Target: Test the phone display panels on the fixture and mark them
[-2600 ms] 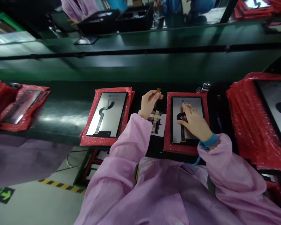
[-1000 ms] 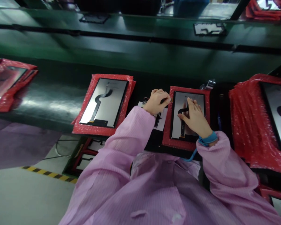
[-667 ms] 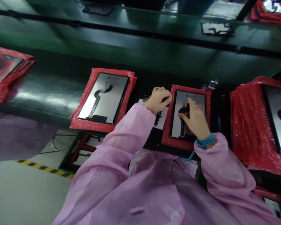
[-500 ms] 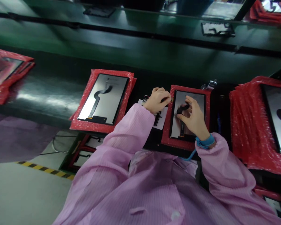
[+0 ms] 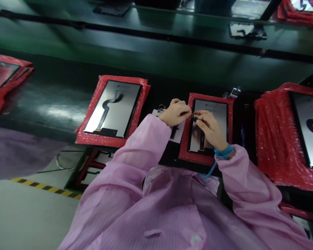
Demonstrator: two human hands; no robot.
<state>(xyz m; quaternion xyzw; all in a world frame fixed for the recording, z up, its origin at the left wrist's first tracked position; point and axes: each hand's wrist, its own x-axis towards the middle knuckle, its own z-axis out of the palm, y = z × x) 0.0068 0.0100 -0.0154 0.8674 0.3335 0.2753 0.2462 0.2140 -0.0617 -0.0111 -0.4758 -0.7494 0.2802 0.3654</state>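
Note:
My left hand (image 5: 176,113) is closed in a pinch at the left edge of a display panel (image 5: 216,113). A small gold-brown piece (image 5: 192,115) shows at its fingertips. My right hand (image 5: 210,127) pinches the black end of the panel's flat flex cable (image 5: 202,140), right beside the left fingertips. Whether the cable and the gold-brown piece touch is too small to tell. Beneath the panel lies a red bubble-wrap sheet (image 5: 184,155). A white card with black parts (image 5: 177,134) is partly hidden under my left hand.
Left of my hands, another panel (image 5: 120,116) rests on red bubble wrap. A tall stack of red bubble-wrap pouches (image 5: 270,139) with a panel on top stands at right. Beyond the panel is a metal clamp-like part (image 5: 234,92). A blue coiled cord (image 5: 210,171) runs from my right wristband (image 5: 223,152).
My right hand has moved left and brought the flex cable's free end over to my left fingertips. My left hand has stayed nearly in place. The view has shifted slightly.

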